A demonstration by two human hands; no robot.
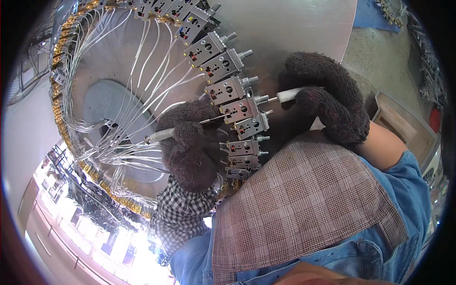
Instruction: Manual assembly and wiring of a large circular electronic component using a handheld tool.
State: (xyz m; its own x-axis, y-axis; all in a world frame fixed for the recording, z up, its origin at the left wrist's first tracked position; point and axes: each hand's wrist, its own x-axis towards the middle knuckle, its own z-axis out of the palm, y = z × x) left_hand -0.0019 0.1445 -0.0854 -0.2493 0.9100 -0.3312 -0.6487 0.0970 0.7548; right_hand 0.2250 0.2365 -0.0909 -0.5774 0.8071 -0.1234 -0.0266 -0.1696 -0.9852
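Both my hands wear dark knitted gloves. In my left hand [192, 161] is a thin screwdriver-like tool with a white handle [161, 135]. Its slim metal shaft reaches to the inner face of a grey metal switch box [239, 110] on the ring. From the other side, my right hand [339, 102] grips a second white-handled tool [289, 95], its narrow metal tip at the box's protruding spindle [261, 99]. Whether either tip is seated cannot be made out. Similar boxes [218, 66] stand in a curved row above and below this one.
White wires [152, 71] run from the boxes to a grey hub [107, 99] in the round metal table [285, 23]. Brass-coloured fittings [58, 85] line its far-left rim. A wooden box-like piece [394, 114] stands at right. My checked apron [304, 190] is close to the ring.
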